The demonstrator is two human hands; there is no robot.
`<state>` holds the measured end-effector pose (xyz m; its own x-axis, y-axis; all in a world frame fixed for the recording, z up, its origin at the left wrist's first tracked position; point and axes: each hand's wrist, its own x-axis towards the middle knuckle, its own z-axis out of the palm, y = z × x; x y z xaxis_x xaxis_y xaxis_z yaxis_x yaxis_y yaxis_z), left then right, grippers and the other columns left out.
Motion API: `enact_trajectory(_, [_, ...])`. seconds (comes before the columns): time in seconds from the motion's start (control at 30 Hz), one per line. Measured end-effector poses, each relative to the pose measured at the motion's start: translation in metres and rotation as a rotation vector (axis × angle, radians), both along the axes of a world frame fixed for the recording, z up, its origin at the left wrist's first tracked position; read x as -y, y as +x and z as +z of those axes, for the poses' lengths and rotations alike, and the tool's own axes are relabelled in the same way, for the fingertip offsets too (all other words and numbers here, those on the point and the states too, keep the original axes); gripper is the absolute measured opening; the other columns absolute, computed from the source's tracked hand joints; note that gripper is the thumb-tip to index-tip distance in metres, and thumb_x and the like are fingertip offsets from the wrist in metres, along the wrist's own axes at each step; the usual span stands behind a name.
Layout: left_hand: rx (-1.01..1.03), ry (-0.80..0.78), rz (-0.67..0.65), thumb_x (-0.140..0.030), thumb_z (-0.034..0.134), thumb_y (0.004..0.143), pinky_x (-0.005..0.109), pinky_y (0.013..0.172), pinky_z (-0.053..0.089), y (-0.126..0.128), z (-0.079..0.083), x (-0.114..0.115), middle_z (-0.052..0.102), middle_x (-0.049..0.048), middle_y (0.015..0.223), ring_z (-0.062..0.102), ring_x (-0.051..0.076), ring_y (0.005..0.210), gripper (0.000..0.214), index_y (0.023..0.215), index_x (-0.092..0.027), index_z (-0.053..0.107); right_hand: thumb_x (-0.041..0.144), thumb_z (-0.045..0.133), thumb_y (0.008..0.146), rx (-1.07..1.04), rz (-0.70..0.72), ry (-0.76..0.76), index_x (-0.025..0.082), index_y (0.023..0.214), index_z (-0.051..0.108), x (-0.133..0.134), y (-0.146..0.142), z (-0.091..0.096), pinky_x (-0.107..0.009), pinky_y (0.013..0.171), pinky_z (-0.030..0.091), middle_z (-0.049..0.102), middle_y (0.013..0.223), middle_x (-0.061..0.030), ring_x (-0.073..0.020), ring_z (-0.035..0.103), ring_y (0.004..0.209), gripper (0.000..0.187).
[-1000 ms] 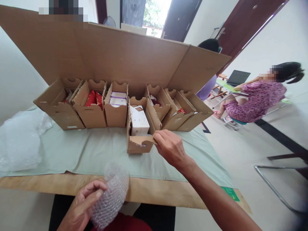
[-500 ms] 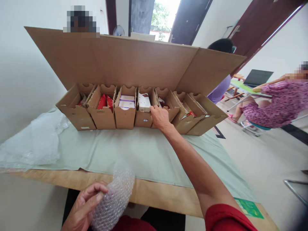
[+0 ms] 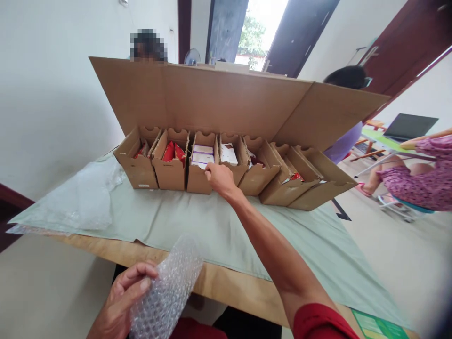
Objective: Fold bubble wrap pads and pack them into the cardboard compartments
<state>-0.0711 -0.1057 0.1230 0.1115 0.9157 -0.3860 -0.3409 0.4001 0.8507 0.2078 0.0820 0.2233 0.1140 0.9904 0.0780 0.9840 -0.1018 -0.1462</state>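
My left hand is closed around a roll of clear bubble wrap at the near table edge. Several open cardboard bins stand side by side in a row. My right hand reaches across the table, its fingers closed at the front right edge of the third cardboard bin from the left. That bin holds white boxes with purple edges. Just right of it, a white box sits in the fourth bin. Red packets lie in the second.
A tall cardboard panel rises behind the bins. Loose bubble wrap sheets lie on the left of the pale green tablecloth. People are behind the panel and at the right, near a laptop.
My right hand has moved left along the bin fronts, from beside the fourth bin to the third. My left hand still holds the bubble wrap. The view has shifted left.
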Motion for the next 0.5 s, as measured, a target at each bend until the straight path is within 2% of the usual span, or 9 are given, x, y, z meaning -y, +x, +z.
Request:
enact_trajectory(0.07, [0.007, -0.026, 0.012, -0.048, 0.092, 0.059, 0.024, 0.07, 0.052, -0.005, -0.001, 0.004, 0.067, 0.0042, 0.09, 0.061, 0.019, 0.082, 0.035, 0.074, -0.02, 0.078, 0.025, 0.046, 0.101, -0.012, 0.004, 0.005, 0.023, 0.115, 0.072, 0.029, 0.009, -0.006, -0.033, 0.078, 0.045, 0.079, 0.11, -0.01, -0.028, 0.072, 0.102, 0.029])
enact_trajectory(0.17, [0.007, -0.042, 0.015, -0.048, 0.093, 0.058, 0.023, 0.071, 0.052, -0.008, 0.0, 0.005, 0.068, 0.0037, 0.092, 0.061, 0.019, 0.083, 0.035, 0.075, -0.021, 0.079, 0.025, 0.048, 0.1, -0.117, 0.058, 0.036, 0.023, 0.106, 0.072, 0.096, 0.024, -0.016, -0.03, 0.073, 0.044, 0.08, 0.093, -0.0054, -0.0237, 0.073, 0.088, 0.025])
enact_trajectory(0.27, [0.005, -0.024, -0.01, -0.049, 0.093, 0.056, 0.023, 0.073, 0.052, -0.002, 0.004, 0.003, 0.068, 0.0039, 0.091, 0.061, 0.019, 0.086, 0.036, 0.073, -0.021, 0.079, 0.028, 0.05, 0.099, -0.276, 0.154, 0.094, 0.023, 0.099, 0.072, 0.166, 0.046, -0.021, -0.028, 0.068, 0.044, 0.078, 0.083, -0.002, -0.0191, 0.072, 0.074, 0.022])
enact_trajectory(0.33, [0.002, 0.0, -0.038, -0.049, 0.093, 0.056, 0.024, 0.075, 0.052, 0.007, 0.007, 0.001, 0.068, 0.0048, 0.09, 0.061, 0.02, 0.086, 0.036, 0.072, -0.02, 0.079, 0.03, 0.051, 0.099, -0.359, 0.183, 0.143, 0.024, 0.098, 0.072, 0.2, 0.069, -0.022, -0.026, 0.067, 0.047, 0.078, 0.084, -0.0009, -0.0169, 0.071, 0.071, 0.022])
enact_trajectory(0.4, [-0.005, 0.016, -0.08, -0.049, 0.093, 0.056, 0.026, 0.074, 0.052, 0.018, 0.007, -0.002, 0.067, 0.0056, 0.089, 0.062, 0.021, 0.085, 0.036, 0.073, -0.02, 0.079, 0.029, 0.052, 0.097, -0.377, 0.147, 0.209, 0.025, 0.096, 0.073, 0.22, 0.098, -0.022, -0.026, 0.066, 0.049, 0.078, 0.084, -0.0008, -0.0161, 0.071, 0.069, 0.022])
enact_trajectory(0.5, [-0.036, 0.018, -0.166, -0.049, 0.092, 0.057, 0.025, 0.066, 0.049, 0.033, 0.005, -0.011, 0.068, 0.0052, 0.085, 0.06, 0.017, 0.075, 0.038, 0.074, -0.018, 0.078, 0.026, 0.054, 0.09, -0.318, 0.006, 0.327, 0.024, 0.089, 0.075, 0.228, 0.143, -0.025, -0.028, 0.063, 0.05, 0.077, 0.078, -0.0019, -0.0179, 0.07, 0.065, 0.021])
